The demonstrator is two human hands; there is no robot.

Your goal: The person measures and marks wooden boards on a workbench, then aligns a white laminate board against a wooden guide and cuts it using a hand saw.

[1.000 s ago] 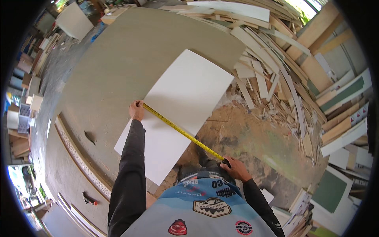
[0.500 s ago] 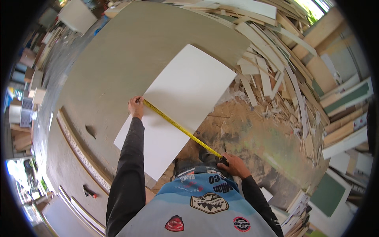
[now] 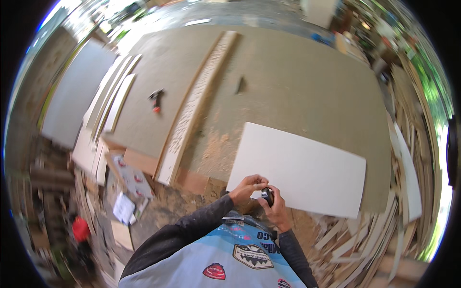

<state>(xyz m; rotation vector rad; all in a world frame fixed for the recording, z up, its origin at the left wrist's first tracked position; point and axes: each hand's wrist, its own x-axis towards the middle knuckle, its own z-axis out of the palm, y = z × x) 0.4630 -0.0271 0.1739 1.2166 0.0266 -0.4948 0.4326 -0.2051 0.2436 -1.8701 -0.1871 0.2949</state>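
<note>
My right hand (image 3: 277, 207) is closed around a black tape measure (image 3: 267, 195) in front of my waist, and no yellow blade shows out of it. My left hand (image 3: 249, 188) is beside it, fingers pinched together close to the case. What those fingers hold, if anything, is too small to make out. Just beyond both hands, a white rectangular panel (image 3: 307, 165) lies flat on the large greenish-brown worktable (image 3: 312, 77), along its near edge.
A long wooden board with a pale patterned face (image 3: 199, 91) crosses the table. Left of it lies a black and red hand tool (image 3: 156, 101); right of it, a small dark piece (image 3: 240, 85) and sawdust (image 3: 217, 144). Offcuts (image 3: 360, 240) pile up at the right; white strips (image 3: 119, 103) lie at the left.
The yellow blade, stretched across the white panel before, is back in its case. My left hand has come off the panel to my right hand. My view has turned left.
</note>
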